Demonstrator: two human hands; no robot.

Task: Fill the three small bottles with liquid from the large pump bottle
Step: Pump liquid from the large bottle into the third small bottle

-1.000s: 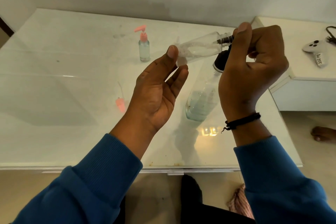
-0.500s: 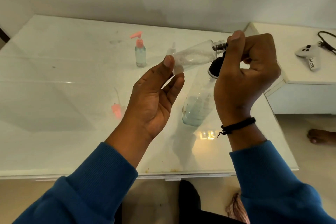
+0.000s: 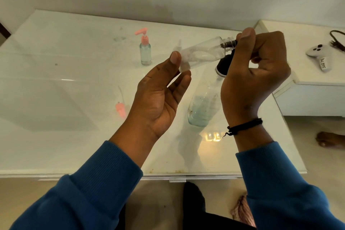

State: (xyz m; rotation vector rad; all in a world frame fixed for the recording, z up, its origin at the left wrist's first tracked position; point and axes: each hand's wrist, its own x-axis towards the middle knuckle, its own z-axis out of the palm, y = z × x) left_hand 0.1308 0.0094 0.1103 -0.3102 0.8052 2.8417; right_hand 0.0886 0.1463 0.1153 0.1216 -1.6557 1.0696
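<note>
- Small clear bottle (image 3: 202,53): held above the glass tabletop (image 3: 65,99), nearly horizontal. Its long axis runs from base at 8 o'clock to open neck at 2 o'clock.
- Right hand (image 3: 253,78): nearer the neck, curled around the black pump nozzle (image 3: 228,44), which meets the mouth.
- Left hand (image 3: 160,97): palm open, fingertips steadying the base.
- Large pump bottle (image 3: 202,106): stands directly beneath, part-filled.
- Pink-pump bottle (image 3: 145,50): at 10 o'clock, well apart.

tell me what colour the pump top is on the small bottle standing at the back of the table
Pink. The pump top shows clearly in the head view, the only one.
</note>
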